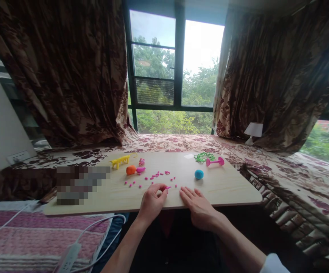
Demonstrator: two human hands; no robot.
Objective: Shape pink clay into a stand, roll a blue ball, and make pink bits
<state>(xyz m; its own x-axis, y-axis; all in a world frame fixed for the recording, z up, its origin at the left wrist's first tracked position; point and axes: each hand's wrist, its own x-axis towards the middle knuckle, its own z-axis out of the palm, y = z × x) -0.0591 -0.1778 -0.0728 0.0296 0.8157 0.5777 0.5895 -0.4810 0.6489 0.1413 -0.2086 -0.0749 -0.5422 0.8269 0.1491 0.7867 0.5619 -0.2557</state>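
Near the front edge of the pale wooden table [223,193], my left hand [153,199] pinches a small pink piece of modelling clay [168,187] between thumb and fingertips. My right hand [197,206] lies flat on the tabletop just to the right, fingers stretched out; whether anything is under the palm is hidden. Beyond both hands several tiny pink clay bits [146,178] are scattered, some round, some longer. An orange clay lump [130,170] touches a pink clay piece [141,170] at the left. Farther right sits a blue clay ball [198,174].
A yellow animal figure [120,161] and a small pink figure [141,162] stand at the back left. At the back right are a green chain [204,157] and a pink dumbbell-shaped piece [215,162]. A power strip [69,258] with a white cable lies at lower left.
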